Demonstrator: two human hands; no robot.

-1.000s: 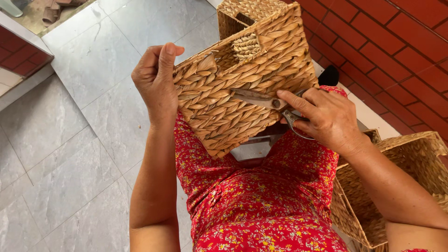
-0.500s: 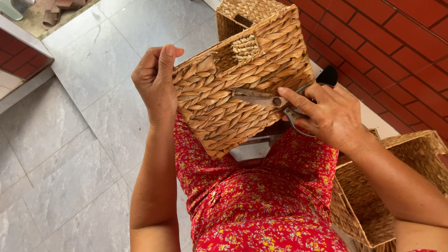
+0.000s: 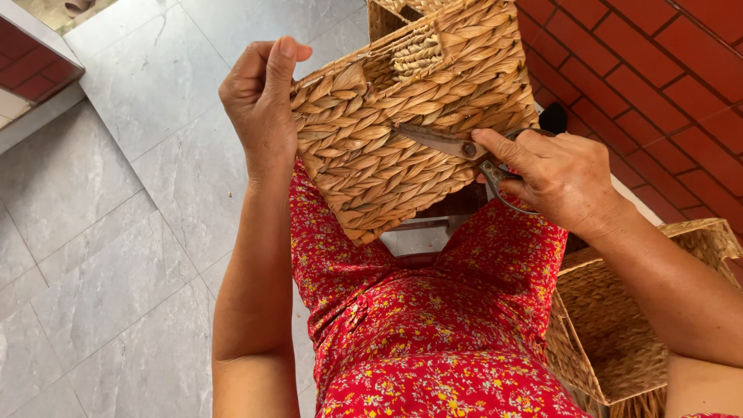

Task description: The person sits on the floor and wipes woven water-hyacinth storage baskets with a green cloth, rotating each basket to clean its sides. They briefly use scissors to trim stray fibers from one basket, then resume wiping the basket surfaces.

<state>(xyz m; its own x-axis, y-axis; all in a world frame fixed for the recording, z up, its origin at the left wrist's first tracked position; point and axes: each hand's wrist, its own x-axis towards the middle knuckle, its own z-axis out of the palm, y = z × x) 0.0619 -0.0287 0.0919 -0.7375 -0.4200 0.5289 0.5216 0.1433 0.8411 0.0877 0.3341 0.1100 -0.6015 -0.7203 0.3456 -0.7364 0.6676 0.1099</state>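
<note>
while left hand grips woven basket, right hand holds scissors.

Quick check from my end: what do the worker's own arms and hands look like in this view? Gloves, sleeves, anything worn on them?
Both arms are bare from hand to above the elbow, with no sleeves in view. The left hand and right hand wear no gloves; no rings, watch or bracelets show. The only clothing visible is a red dress with a small floral print.

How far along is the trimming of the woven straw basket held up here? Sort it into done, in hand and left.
Done: the square woven straw basket looks fully woven. In hand: the left hand grips its edge while the right hand lays metal scissors against its side. Left: cannot tell; no stray ends show clearly. A second woven basket sits alongside.
</note>
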